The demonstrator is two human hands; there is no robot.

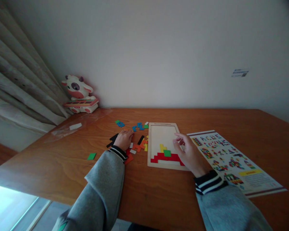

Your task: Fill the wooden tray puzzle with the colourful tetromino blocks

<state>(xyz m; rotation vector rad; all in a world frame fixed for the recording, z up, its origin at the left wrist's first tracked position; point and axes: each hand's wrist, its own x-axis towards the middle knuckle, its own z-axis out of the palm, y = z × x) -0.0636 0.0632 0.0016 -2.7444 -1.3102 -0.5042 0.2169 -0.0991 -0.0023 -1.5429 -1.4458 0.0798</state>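
My left hand (124,140) rests palm down over a loose heap of coloured puzzle pieces, fingers stretched forward; what lies under the palm is hidden. Black pieces (112,140) show at its left, and orange pieces (136,148) at its right. My right hand (186,150) hovers at the right side of a pale wooden puzzle tray (152,166), its fingers loosely curved and apart, with nothing visible in them. Along the tray's lower part lie red pieces (160,156), a green square piece (167,153) and a yellow piece (162,147). The hand covers part of the tray's right edge.
A printed pattern sheet (251,179) lies right of the tray. Blue pieces (139,125) are scattered behind the heap, and a lone green piece (91,156) sits at left. A cow toy (78,96) and clear plastic wrap (62,132) occupy the back left.
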